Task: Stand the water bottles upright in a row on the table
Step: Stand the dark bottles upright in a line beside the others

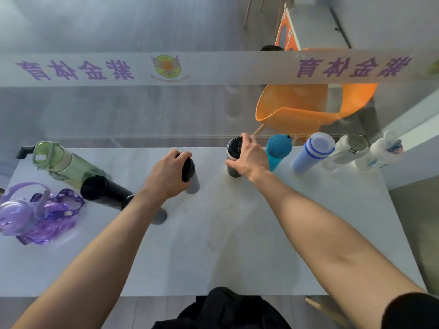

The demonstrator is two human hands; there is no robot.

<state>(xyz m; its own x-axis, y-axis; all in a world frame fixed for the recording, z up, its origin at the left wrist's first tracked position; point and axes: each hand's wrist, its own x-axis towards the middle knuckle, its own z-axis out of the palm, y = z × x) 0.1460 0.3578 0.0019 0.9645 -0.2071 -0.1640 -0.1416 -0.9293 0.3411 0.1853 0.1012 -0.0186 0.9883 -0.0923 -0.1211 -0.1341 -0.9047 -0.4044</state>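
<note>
My left hand [169, 175] grips the black cap of a pale grey bottle [193, 180] standing on the white table [213, 245]. My right hand [250, 157] holds a dark bottle with a black lid [234, 150] at the far edge. To its right stand a teal bottle [278, 150], a blue-and-white bottle [312, 151], a white bottle with a metal lid [346, 150] and a white cartoon-lid bottle [382, 150] in a row. At the left are a green bottle [64, 165], a black bottle [104, 192], a grey one [159, 216] partly behind my left arm, and a purple strap bottle [31, 214].
A glass wall with a white banner [213, 67] runs just behind the table's far edge. An orange chair [308, 103] sits beyond the glass. Dark clothing [221, 309] lies at the near table edge. A wooden chair leg [327, 309] shows at bottom right.
</note>
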